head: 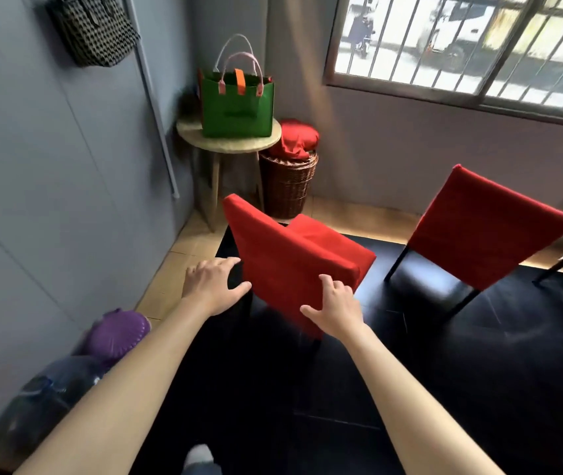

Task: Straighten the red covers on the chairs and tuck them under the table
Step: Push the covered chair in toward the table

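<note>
While a second covered chair (pixel 489 228) stands apart to the right near the barred window (pixel 472 46), a person's hands meet the red cover (pixel 283 255) on the nearest chair back. The left hand (pixel 213 286) lies spread at the cover's left edge, fingers relaxed. The right hand (pixel 336 308) rests on the cover's lower right, fingers bent against the cloth; whether it pinches the fabric cannot be told.

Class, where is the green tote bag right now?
In the head view, upper left of centre: the green tote bag stands on the round stool in the corner, beside the wicker basket.
</note>
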